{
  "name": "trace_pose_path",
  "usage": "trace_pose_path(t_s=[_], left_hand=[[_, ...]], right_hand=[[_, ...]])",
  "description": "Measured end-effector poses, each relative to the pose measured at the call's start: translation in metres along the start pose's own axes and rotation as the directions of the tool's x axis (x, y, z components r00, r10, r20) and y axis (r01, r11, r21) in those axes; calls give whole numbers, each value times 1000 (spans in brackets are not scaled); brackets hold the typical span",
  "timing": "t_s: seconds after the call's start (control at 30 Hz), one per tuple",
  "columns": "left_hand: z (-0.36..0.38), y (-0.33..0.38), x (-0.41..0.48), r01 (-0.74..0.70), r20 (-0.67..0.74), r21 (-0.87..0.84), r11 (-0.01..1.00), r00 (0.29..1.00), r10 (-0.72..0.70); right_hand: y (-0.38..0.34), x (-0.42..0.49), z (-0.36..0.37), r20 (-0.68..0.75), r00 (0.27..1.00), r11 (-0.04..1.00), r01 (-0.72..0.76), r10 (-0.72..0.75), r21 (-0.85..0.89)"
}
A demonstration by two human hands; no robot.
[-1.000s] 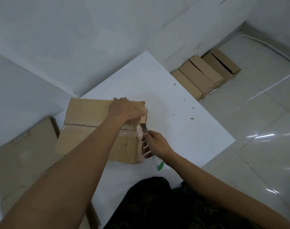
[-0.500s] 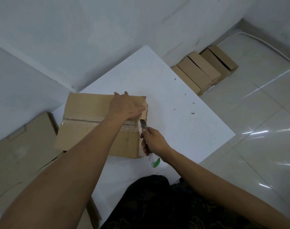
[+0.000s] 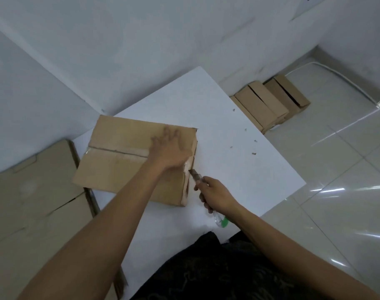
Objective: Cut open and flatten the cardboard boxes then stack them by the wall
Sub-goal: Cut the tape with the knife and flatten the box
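A knife (image 3: 195, 174) is gripped in the right hand (image 3: 217, 197), blade at the taped end seam of the cardboard box (image 3: 119, 146) on the table (image 3: 239, 135). At 11 o'clock, its top is pressed by the spread left hand (image 3: 171, 148). Cutting open is judged in hand; a steady draw along the seam is called for.

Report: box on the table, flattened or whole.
Whole: the cardboard box shows a standing end wall, flaps meeting at the taped seam; right hand holds a knife at that wall.
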State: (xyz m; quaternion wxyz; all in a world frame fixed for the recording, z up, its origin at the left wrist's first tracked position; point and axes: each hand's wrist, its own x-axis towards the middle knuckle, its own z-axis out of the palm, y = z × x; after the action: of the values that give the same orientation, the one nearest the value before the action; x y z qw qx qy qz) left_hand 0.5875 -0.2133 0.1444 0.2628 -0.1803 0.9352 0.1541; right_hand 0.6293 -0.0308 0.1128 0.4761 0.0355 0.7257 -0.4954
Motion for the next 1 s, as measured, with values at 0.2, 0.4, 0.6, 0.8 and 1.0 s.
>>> trace_pose_path(t_s=[0.2, 0.4, 0.6, 0.8, 1.0], left_hand=[[78, -25, -60, 98, -210, -163, 982, 969, -132], [96, -27, -75, 29, -309, -288, 957, 943, -122], [91, -53, -97, -111, -176, -281, 953, 982, 63], [119, -57, -120, -38, -352, -244, 969, 934, -52], [146, -39, -118, 32, -478, -329, 944, 856, -196]], right_hand=[[13, 6, -31, -179, 980, 995, 79, -90, -68], [-17, 22, -36, -121, 841, 735, 380, -527, -561], [-52, 53, -38, 434, 599, -9, 580, -673, -814], [-77, 77, -38, 687, 498, -257, 678, -529, -689], [-70, 85, -40, 718, 454, -257, 720, -527, -644]])
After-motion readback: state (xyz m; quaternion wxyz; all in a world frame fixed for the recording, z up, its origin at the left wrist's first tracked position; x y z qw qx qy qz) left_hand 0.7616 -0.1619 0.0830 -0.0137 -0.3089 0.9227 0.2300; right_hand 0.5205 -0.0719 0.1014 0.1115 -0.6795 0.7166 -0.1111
